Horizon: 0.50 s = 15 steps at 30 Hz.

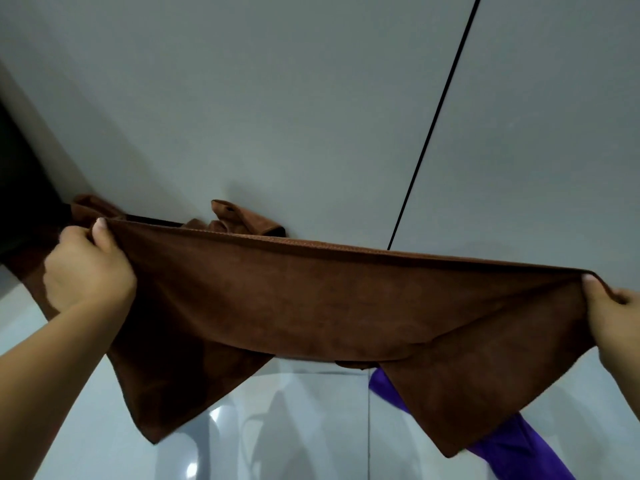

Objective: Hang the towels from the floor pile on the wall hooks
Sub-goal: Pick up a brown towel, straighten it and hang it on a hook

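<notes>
Brown towel [311,299] stretched taut between both hands, in front of grey wall [277,98].
Left hand [86,271] fingers curled, thumb pinching the top hem at one corner; right hand [613,320] thumb and fingers pinching the opposite corner. Soft matte microfibre, stitched hem, lower corners hanging in points below the fingers. Behind the left fingers, another brown towel [242,220] bunched against the wall, hook hidden. Purple towel [502,441] on glossy floor [294,427] below the right fingers, partly covered. Thin black seam [436,123] runs up the wall.

Probably a home bathroom: plain grey wall panels [277,98] above glossy pale floor tiles [294,427].
</notes>
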{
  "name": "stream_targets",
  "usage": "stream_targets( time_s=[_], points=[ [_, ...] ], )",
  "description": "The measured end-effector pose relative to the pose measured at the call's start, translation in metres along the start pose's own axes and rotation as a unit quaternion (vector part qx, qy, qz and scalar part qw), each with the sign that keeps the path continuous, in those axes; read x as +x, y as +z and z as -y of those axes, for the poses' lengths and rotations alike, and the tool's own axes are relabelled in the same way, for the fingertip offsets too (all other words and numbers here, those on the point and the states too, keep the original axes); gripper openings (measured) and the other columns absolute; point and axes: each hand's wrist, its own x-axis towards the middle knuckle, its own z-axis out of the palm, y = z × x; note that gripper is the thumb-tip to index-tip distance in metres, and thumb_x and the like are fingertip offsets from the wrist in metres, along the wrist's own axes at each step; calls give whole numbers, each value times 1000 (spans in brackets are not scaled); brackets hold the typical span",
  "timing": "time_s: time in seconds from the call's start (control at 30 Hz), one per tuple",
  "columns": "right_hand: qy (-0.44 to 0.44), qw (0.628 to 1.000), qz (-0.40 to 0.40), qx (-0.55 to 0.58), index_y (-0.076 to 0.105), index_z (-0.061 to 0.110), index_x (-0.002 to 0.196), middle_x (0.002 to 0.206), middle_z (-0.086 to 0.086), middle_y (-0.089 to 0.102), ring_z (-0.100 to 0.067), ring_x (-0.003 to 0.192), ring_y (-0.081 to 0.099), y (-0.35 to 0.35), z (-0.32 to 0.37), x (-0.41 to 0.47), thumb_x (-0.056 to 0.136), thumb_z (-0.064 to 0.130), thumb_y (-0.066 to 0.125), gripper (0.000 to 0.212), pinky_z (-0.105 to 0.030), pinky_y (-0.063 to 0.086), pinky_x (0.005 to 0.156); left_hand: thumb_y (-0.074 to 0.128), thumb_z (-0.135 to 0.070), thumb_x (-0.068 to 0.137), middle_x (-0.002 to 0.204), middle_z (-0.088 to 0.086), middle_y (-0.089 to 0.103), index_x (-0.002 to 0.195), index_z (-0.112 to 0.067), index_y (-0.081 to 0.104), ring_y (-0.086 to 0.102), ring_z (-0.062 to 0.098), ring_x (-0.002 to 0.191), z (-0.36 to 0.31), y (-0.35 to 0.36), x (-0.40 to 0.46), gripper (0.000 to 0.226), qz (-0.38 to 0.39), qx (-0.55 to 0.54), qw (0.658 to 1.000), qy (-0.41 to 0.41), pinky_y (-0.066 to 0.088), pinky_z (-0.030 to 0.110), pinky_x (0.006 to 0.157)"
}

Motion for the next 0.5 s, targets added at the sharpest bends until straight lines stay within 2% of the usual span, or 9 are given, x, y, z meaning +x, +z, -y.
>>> stream_targets(
  time_s=[0.07, 0.1, 0.13, 0.2, 0.23, 0.3, 0.37, 0.43, 0.5],
  points=[
    [54, 995, 39, 76, 53, 17, 70, 98, -17, 65, -29, 78, 61, 13, 20, -25, 77, 46, 55, 30, -39, 57, 71, 30, -41, 98, 105, 29, 58, 103, -1, 56, 53, 48, 99, -9, -3, -10, 48, 51, -27, 997, -42, 42, 50, 86],
    [75, 990, 47, 108, 51, 19, 72, 90, -16, 67, -24, 68, 62, 18, 39, -58, 82, 33, 54, 18, -29, 56, 57, 33, -34, 98, 109, 32, 57, 104, 4, 58, 51, 49, 104, -11, -1, -12, 46, 79, -47, 993, -68, 40, 48, 91],
    [108, 983, 76, 130, 47, 15, 72, 70, -14, 65, -20, 55, 61, 24, 47, -72, 87, 26, 49, 18, -23, 51, 45, 36, -28, 97, 111, 33, 56, 104, 8, 59, 50, 48, 107, -18, 0, -17, 44, 98, -64, 988, -100, 39, 45, 93],
    [166, 967, 159, 106, 41, 11, 69, 38, -10, 53, -15, 29, 52, 38, 64, -102, 94, 22, 40, 27, -20, 42, 31, 43, -23, 96, 114, 28, 58, 107, 9, 60, 51, 44, 109, -29, 7, -28, 38, 145, -88, 976, -136, 39, 40, 96],
    [190, 955, 197, 113, 41, 9, 68, 34, -9, 50, -14, 25, 49, 45, 73, -114, 96, 23, 39, 32, -20, 39, 27, 46, -23, 95, 111, 21, 58, 109, 7, 60, 53, 40, 108, -33, 12, -34, 36, 170, -113, 965, -166, 41, 40, 96],
    [200, 932, 273, 133, 44, 6, 67, 35, -10, 51, -15, 27, 51, 62, 87, -134, 97, 27, 42, 36, -21, 40, 26, 50, -22, 94, 101, 14, 57, 107, 3, 61, 57, 34, 103, -47, 20, -50, 31, 226, -183, 932, -215, 44, 40, 94],
    [186, 919, 320, 136, 47, 5, 68, 40, -11, 54, -17, 32, 54, 78, 98, -150, 94, 32, 50, 37, -24, 46, 32, 52, -24, 95, 89, 9, 60, 90, 0, 63, 59, 28, 94, -66, 23, -65, 27, 288, -232, 904, -214, 48, 39, 92],
    [175, 909, 354, 130, 49, 7, 70, 48, -12, 55, -20, 40, 55, 97, 107, -166, 91, 34, 55, 35, -26, 50, 40, 50, -28, 96, 77, 6, 59, 72, -9, 59, 59, 25, 85, -85, 22, -79, 32, 340, -242, 893, -169, 48, 36, 87],
    [161, 893, 398, 132, 52, 9, 74, 61, -12, 56, -20, 52, 55, 112, 111, -185, 90, 34, 58, 30, -27, 52, 48, 48, -30, 97, 76, 9, 58, 69, -8, 56, 57, 23, 79, -99, 21, -92, 37, 381, -244, 886, -101, 47, 34, 81]
  ],
)
